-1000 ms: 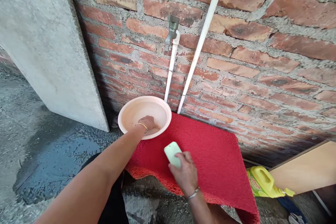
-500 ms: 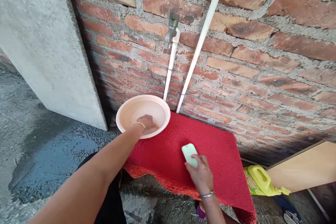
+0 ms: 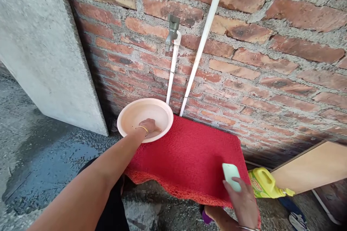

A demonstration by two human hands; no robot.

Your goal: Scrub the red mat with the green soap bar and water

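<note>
My left hand [image 3: 148, 125], with a yellow bangle at the wrist, reaches down inside a pale pink basin [image 3: 121, 130]. Its fingers point downward and show too poorly to tell whether they hold anything. The basin sits at the left end of a red shaggy mat [image 3: 187, 158], which is spread over a raised surface. On the right, my right hand [image 3: 242, 196] grips a pale green oblong block [image 3: 230, 172] with rounded corners, held at the mat's right part. The block's underside is hidden, so its exact kind is unclear.
A grey tap [image 3: 172, 32] and white pipes [image 3: 202, 47] run along the brick wall [image 3: 287, 68]. A concrete slab [image 3: 54, 50] stands at left beside wet floor [image 3: 54, 166]. Right of the mat are a yellow jug [image 3: 264, 182] and a wooden board [image 3: 311, 166].
My right hand has moved with the pale green block to the right and toward me across the mat. My left hand stays in the basin. The view has shifted slightly.
</note>
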